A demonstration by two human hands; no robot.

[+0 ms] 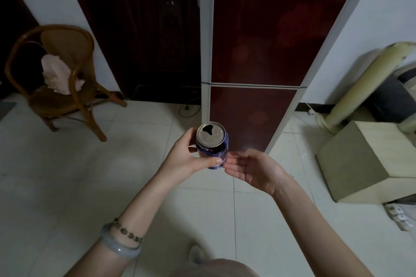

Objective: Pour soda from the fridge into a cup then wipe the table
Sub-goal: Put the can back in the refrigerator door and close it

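Gripping opened soda can (211,145) in left hand (186,157) fingers (211,161).

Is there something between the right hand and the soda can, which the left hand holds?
Nothing visible. The soda can stands upright in the left hand, its top already open. The right hand is open, palm toward the can, fingertips right beside it. Only air lies between. No cup or table is in view.
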